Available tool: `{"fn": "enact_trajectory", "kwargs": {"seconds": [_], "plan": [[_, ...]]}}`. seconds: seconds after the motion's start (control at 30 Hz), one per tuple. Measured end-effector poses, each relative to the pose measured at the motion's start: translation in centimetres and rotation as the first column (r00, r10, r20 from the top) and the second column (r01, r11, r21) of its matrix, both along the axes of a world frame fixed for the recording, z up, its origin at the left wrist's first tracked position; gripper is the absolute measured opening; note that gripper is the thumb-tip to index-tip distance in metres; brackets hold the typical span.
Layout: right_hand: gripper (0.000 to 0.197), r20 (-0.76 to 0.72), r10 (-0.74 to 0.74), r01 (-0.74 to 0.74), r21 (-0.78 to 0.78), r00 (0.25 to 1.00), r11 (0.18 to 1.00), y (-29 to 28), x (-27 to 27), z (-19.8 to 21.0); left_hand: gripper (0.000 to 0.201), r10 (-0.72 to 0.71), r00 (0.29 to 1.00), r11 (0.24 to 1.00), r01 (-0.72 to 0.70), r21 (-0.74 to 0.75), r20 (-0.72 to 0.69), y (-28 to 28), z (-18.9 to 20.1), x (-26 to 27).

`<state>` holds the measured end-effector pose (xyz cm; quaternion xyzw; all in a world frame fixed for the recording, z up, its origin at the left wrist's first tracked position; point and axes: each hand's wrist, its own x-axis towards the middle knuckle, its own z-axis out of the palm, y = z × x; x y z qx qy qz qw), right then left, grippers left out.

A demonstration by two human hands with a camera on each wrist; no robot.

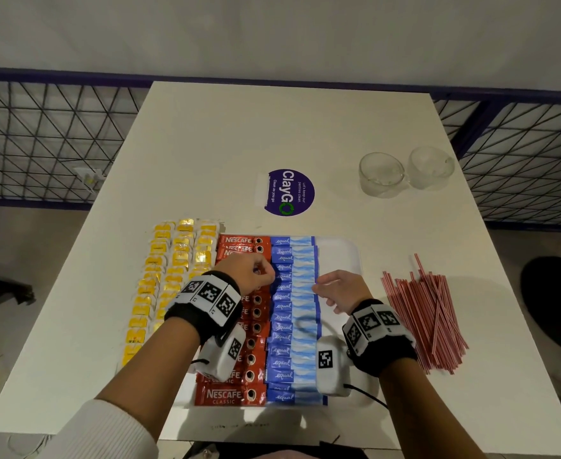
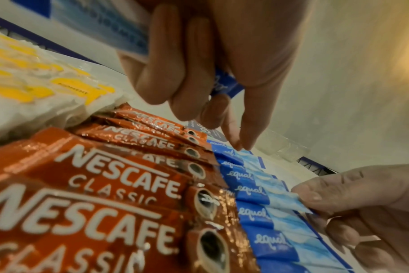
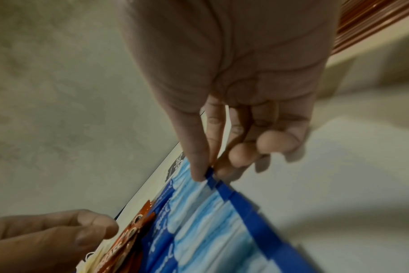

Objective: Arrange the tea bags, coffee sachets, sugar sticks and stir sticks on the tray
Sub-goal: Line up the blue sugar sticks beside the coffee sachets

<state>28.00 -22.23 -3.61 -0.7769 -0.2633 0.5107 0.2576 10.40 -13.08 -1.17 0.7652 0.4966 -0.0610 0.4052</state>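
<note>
both hands work the sugar sticks mid-tray: left hand clutches spare blue sachets, right hand pinches one stick's end. they look light, floppy, slippery, so grip the ends.

Between the hands runs one column of about seventeen blue Equal sugar sachets. Beyond the right hand stand two glass cups. One purple ClayGo sticker lies ahead.
</note>
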Motion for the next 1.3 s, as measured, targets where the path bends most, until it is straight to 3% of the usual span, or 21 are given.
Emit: {"fn": "enact_trajectory", "kwargs": {"seconds": [0.27, 0.43, 0.53, 0.6, 0.7, 0.77, 1.0, 1.13, 1.2, 1.3], "plan": [[0.024, -0.039, -0.130, 0.132, 0.079, 0.991, 0.988, -0.2, 0.5, 1.2, 0.022, -0.042, 0.995, 0.999, 0.044, -0.019, 0.088, -0.5, 1.3, 0.8], [0.020, -0.124, -0.015, 0.043, 0.226, 0.992, 0.973, -0.5, -0.4, 3.7, 0.023, 0.145, 0.945, 0.987, -0.119, -0.106, 0.292, -0.4, 2.6, 2.2], [0.028, -0.212, 0.127, -0.075, 0.239, 0.969, 0.968, -0.8, -1.9, 5.1, 0.037, 0.306, 0.848, 0.950, -0.237, -0.205, 0.433, -0.9, 3.8, 3.4], [0.037, -0.236, 0.207, -0.148, 0.245, 0.949, 0.958, -1.0, -3.0, 5.3, 0.040, 0.444, 0.731, 0.893, -0.319, -0.316, 0.517, -1.7, 4.6, 4.2], [0.033, -0.271, 0.177, -0.104, 0.263, 0.946, 0.959, -1.7, -3.6, 5.1, 0.039, 0.614, 0.549, 0.784, -0.340, -0.519, 0.567, -2.8, 5.1, 4.6], [0.023, -0.301, 0.139, -0.055, 0.272, 0.944, 0.961, -2.3, -3.3, 5.0, 0.039, 0.675, 0.495, 0.729, -0.333, -0.598, 0.547, -3.3, 4.9, 4.5], [0.012, -0.266, 0.117, -0.015, 0.358, 0.957, 0.934, -4.3, -2.5, 4.8, 0.039, 0.682, 0.540, 0.709, -0.320, -0.629, 0.494, -4.9, 3.7, 3.1], [0.003, -0.275, -0.003, 0.117, 0.402, 0.962, 0.908, -4.8, -2.4, 4.4, 0.027, 0.652, 0.591, 0.726, -0.306, -0.617, 0.474, -5.6, 3.6, 2.2], [0.005, -0.266, -0.054, 0.166, 0.422, 0.962, 0.891, -4.9, -2.2, 4.3, 0.019, 0.665, 0.600, 0.709, -0.320, -0.629, 0.445, -5.9, 3.6, 1.7], [0.010, -0.259, -0.078, 0.188, 0.437, 0.963, 0.880, -5.0, -1.9, 4.3, 0.025, 0.687, 0.613, 0.678, -0.349, -0.647, 0.390, -6.2, 3.4, 0.8]]}}
